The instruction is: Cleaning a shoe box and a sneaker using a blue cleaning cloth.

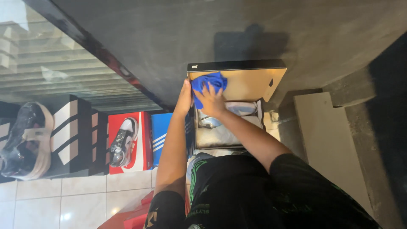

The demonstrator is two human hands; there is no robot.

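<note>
The right hand (213,101) presses a crumpled blue cloth (207,85) against the brown inner face of the raised lid (250,82) of an open shoe box (224,127); its fingers are spread flat over the cloth, so the grip is loose and open, more a press than a clasp. The left hand (184,99) is at the left edge of the box where lid and box meet, thumb and fingers closed on that edge. The box sits in front of the person, against a dark grey wall (190,34), and holds a pale blue and white shoe (239,108) just under the right wrist. To the left, on a white tiled floor (85,195), stand a red shoe box (142,142) with a grey and white shoe (123,142) leaning against it, a blue box (161,135), a black and white box (74,135) and a dark shoe (25,140) with a pale sole.
</note>
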